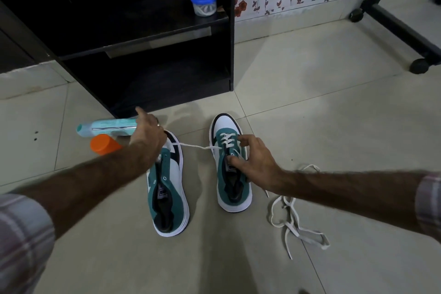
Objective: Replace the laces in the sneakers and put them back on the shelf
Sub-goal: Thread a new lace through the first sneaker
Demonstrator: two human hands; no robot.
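Two teal, white and black sneakers stand on the tiled floor, toes away from me. The left sneaker has no lace in its eyelets. The right sneaker carries a white lace crossed through its front eyelets. One end of that lace runs taut to the left into my left hand, which pinches it above the left sneaker's toe. My right hand presses on the right sneaker's tongue and collar. A loose white lace lies tangled on the floor to the right.
A black shelf unit stands just beyond the sneakers, with a blue-lidded jar on its upper shelf. A pale green tube and an orange cap lie at the left. A black wheeled stand is at the far right.
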